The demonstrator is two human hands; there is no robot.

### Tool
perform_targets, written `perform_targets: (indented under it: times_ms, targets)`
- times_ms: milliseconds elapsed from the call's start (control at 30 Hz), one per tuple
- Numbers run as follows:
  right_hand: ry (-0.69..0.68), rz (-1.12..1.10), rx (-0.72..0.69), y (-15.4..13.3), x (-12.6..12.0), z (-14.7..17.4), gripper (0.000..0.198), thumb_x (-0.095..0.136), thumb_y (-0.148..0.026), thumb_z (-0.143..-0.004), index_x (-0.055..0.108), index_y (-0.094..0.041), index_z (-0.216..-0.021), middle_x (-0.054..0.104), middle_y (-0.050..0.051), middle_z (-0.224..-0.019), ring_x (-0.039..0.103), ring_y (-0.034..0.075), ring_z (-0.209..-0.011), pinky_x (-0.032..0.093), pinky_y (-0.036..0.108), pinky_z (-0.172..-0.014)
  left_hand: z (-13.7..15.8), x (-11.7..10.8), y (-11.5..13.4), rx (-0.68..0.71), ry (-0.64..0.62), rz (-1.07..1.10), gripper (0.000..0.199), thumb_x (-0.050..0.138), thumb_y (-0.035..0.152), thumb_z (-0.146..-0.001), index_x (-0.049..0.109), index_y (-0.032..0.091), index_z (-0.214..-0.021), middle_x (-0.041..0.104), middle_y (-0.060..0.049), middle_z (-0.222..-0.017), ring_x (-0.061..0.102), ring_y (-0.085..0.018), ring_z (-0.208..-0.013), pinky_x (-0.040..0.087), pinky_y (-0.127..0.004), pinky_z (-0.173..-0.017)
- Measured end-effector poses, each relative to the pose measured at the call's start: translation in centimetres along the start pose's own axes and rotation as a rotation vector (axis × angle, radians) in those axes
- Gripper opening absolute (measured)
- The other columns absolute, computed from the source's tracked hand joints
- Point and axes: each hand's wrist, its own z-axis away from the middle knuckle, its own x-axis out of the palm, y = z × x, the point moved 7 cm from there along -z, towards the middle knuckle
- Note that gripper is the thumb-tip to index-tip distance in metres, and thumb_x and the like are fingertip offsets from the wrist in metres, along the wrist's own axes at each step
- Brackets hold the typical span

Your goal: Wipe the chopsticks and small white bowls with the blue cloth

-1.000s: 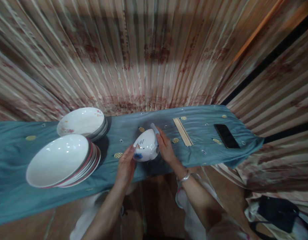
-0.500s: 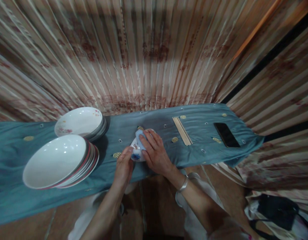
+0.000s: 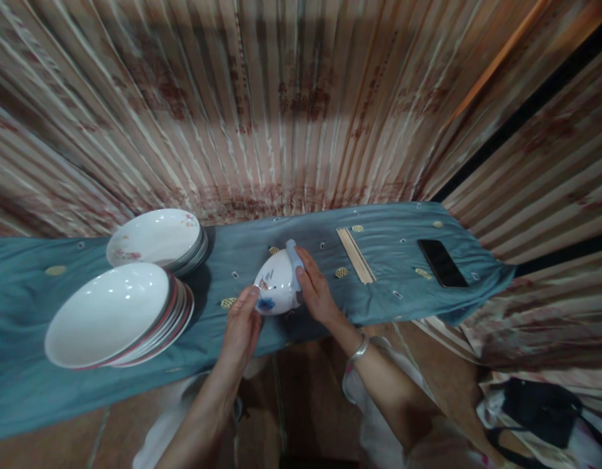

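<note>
A white bowl [image 3: 276, 283] with a blue flower is held tilted over the cloth-covered table, its outer side facing up. My left hand [image 3: 242, 316] grips the bowl's left edge, thumb on the outside. A light blue cloth [image 3: 295, 264] lies pressed along the bowl's right side, and my right hand [image 3: 316, 286] is closed on it. Part of the cloth hangs behind the fingers, out of sight. My right wrist wears a silver bangle [image 3: 360, 345].
To the left stand two stacks of white dishes, a red-rimmed stack [image 3: 110, 316] in front and a flower-patterned stack [image 3: 154, 241] behind. Chopsticks [image 3: 356, 256] and a black phone [image 3: 442, 264] lie to the right on the blue tablecloth [image 3: 301, 228]. Pleated curtains [image 3: 262, 117] hang behind.
My right hand and the light blue cloth have slid from the top of the bowl to its right side. More of the bowl's outside shows. My left hand has barely moved.
</note>
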Motion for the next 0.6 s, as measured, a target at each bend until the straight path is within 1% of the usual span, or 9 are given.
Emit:
perform_targets:
  times_ms: [100, 200, 367, 467, 600]
  targets:
    - [0.023, -0.119, 0.097, 1.2, 0.1, -0.2, 0.057, 0.033, -0.053, -0.096, 0.045, -0.020, -0.141, 0.045, 0.008, -0.147, 0.038, 0.019, -0.138, 0.025, 0.039, -0.118, -0.1, -0.1, 0.0, -0.002, -0.013, 0.015, 0.036, 0.088, 0.033, -0.054, 0.071, 0.013, -0.080, 0.072, -0.001, -0.072, 0.063, -0.012, -0.062, 0.048, -0.022, -0.069]
    - [0.046, -0.231, 0.202, 2.4, 0.3, -0.3, 0.062, 0.037, -0.059, -0.092, 0.048, -0.019, -0.139, 0.048, 0.007, -0.145, 0.041, 0.020, -0.136, 0.025, 0.038, -0.118, -0.2, -0.3, 0.0, 0.002, -0.010, 0.037, 0.032, 0.087, 0.030, -0.056, 0.070, 0.014, -0.078, 0.071, -0.001, -0.070, 0.063, -0.012, -0.061, 0.048, -0.023, -0.070]
    - [0.066, -0.323, 0.334, 4.3, 0.9, -0.2, 0.066, 0.040, -0.065, -0.087, 0.055, -0.020, -0.134, 0.053, 0.005, -0.141, 0.043, 0.022, -0.135, 0.025, 0.039, -0.117, -0.7, -0.9, -0.2, 0.007, 0.027, 0.080, 0.025, 0.085, 0.027, -0.059, 0.069, 0.014, -0.075, 0.072, -0.002, -0.073, 0.065, -0.012, -0.064, 0.051, -0.024, -0.072]
    - [0.063, -0.349, 0.387, 5.3, 1.6, 0.0, 0.068, 0.039, -0.067, -0.086, 0.055, -0.021, -0.134, 0.054, 0.005, -0.140, 0.042, 0.023, -0.136, 0.023, 0.041, -0.118, -1.1, -1.5, -0.3, 0.011, 0.056, 0.113, 0.022, 0.082, 0.025, -0.063, 0.070, 0.014, -0.078, 0.074, -0.004, -0.078, 0.068, -0.016, -0.070, 0.053, -0.030, -0.079]
    - [0.053, -0.349, 0.424, 5.8, 2.5, 0.6, 0.073, 0.036, -0.071, -0.084, 0.052, -0.022, -0.136, 0.053, 0.004, -0.140, 0.041, 0.024, -0.136, 0.023, 0.042, -0.118, -1.9, -2.2, -0.7, -0.032, 0.062, 0.169, 0.017, 0.076, 0.023, -0.071, 0.071, 0.014, -0.084, 0.075, -0.006, -0.083, 0.069, -0.018, -0.071, 0.055, -0.037, -0.085]
